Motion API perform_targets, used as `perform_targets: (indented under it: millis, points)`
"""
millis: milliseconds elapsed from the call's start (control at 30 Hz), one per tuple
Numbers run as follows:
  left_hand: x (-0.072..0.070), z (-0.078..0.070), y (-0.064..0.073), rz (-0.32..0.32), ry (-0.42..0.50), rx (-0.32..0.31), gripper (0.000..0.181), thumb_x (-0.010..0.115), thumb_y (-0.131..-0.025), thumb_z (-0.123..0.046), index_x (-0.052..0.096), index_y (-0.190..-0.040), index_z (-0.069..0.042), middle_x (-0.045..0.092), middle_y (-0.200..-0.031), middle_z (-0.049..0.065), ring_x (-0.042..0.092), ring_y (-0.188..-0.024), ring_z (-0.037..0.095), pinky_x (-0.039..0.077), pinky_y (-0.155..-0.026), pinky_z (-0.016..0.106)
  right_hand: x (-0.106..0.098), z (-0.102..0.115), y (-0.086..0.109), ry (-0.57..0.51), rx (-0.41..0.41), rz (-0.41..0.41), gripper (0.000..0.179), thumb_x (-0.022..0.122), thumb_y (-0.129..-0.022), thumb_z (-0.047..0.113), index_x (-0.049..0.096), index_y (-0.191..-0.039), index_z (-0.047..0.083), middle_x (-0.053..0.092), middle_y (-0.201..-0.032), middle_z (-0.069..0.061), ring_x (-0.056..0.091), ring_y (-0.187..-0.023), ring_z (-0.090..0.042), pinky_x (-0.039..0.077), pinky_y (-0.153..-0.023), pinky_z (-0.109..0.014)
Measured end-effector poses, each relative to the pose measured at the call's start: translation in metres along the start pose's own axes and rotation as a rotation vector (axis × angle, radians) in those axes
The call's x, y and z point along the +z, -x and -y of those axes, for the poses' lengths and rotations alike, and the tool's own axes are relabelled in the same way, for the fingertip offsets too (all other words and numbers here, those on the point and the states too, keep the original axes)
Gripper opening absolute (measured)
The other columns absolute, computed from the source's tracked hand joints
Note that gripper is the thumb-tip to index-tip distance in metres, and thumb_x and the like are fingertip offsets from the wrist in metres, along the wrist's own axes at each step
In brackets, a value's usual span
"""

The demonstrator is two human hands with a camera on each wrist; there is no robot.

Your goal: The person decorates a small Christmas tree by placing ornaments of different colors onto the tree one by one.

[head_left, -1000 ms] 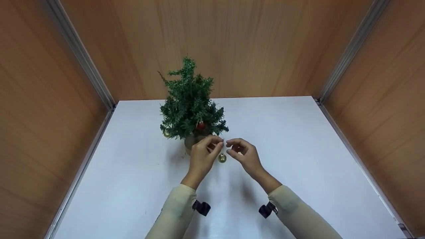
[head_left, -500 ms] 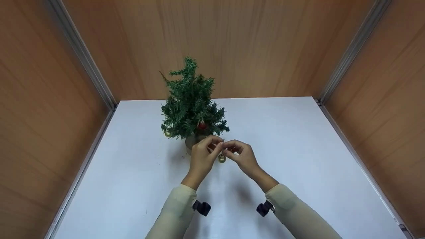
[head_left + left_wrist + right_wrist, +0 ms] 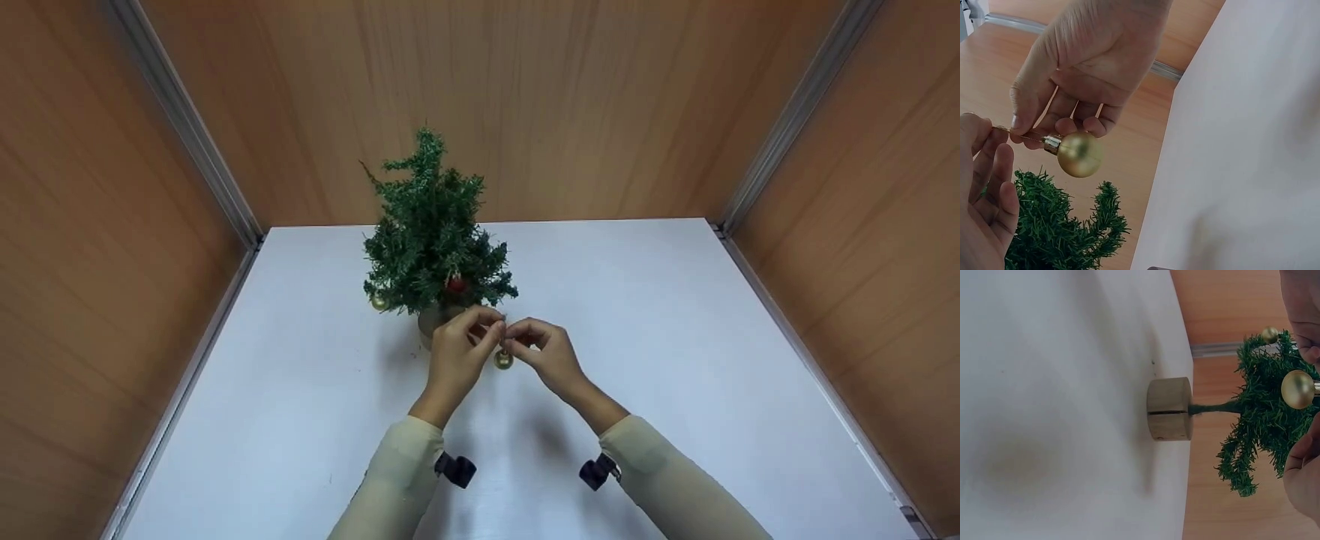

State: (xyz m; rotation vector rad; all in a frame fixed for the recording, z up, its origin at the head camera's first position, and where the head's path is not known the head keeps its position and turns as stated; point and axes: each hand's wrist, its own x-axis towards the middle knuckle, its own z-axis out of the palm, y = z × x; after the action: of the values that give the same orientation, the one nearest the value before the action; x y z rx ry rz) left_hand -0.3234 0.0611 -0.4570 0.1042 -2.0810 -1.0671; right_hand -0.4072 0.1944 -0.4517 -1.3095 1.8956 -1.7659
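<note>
A gold bauble point(image 3: 503, 360) hangs by a thin golden string between my hands, its shiny cap showing in the left wrist view. My left hand point(image 3: 461, 349) pinches the string's upper end between thumb and finger. Closer to the cap, my right hand point(image 3: 551, 358) pinches the same string with thumb and index finger. Just behind the hands stands a small artificial Christmas tree point(image 3: 431, 232), the bauble apart from its branches. Its round wooden base point(image 3: 1169, 409) is partly covered by my left hand in the head view.
On the tree's lower branches hang a red bauble point(image 3: 455, 284) at the front and another gold bauble point(image 3: 379, 302) on the left. A white table point(image 3: 645, 300) lies under everything. Wooden panels point(image 3: 570, 112) enclose the back and both sides.
My right hand has moved left from just beside the string and now pinches it. The left hand has kept its pinch and place. The bauble has barely shifted.
</note>
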Motion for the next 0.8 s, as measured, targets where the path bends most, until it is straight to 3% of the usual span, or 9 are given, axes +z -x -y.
perform_targets:
  millis: [467, 800]
  points:
    - [0.0, 0.006, 0.004, -0.006, 0.016, -0.006, 0.011, 0.061, -0.086, -0.028, 0.065, -0.091, -0.02, 0.061, -0.082, -0.011, 0.055, -0.064, 0.005, 0.047, -0.056, 0.02, 0.002, 0.002, -0.001, -0.055, -0.015, -0.016, 0.009, 0.063, -0.084, 0.004, 0.063, -0.088, -0.003, 0.064, -0.086, -0.01, 0.058, -0.076, -0.022, 0.046, -0.066, -0.028]
    - [0.004, 0.01, 0.013, 0.017, 0.037, -0.043, 0.018, 0.059, -0.086, -0.033, 0.066, -0.095, -0.02, 0.061, -0.085, -0.011, 0.056, -0.066, 0.008, 0.048, -0.057, 0.021, 0.001, 0.0, -0.002, -0.045, -0.03, -0.021, 0.01, 0.062, -0.085, 0.008, 0.064, -0.089, -0.001, 0.063, -0.087, -0.009, 0.057, -0.076, -0.021, 0.046, -0.069, -0.031]
